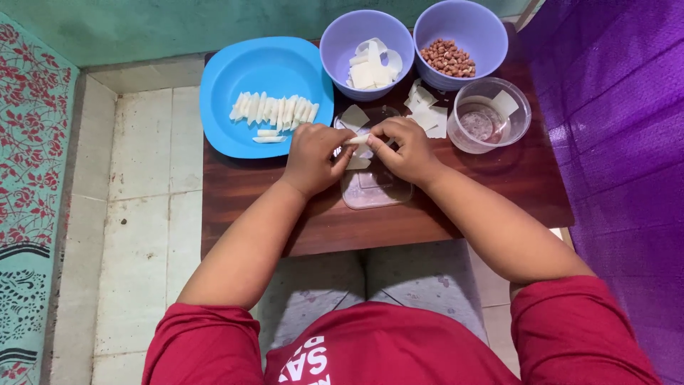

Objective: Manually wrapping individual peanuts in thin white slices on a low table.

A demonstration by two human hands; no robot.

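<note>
White wrapper roll (358, 140) sits pinched btwn your two hands, above the clear plastic lid (374, 187) near the table's (491, 187) middle. Your left hand (312, 157) & right hand (407, 148) both have fingers curled tight on the roll's ends. Blue plate (235, 85) w/ a row of finished rolls (274, 110) lies at the far left corner. Two purple bowls line the far edge: one w/ wrapper squares (370, 71), one w/ peanuts (447, 58). Clear water bowl (491, 114) sits far right.
</note>
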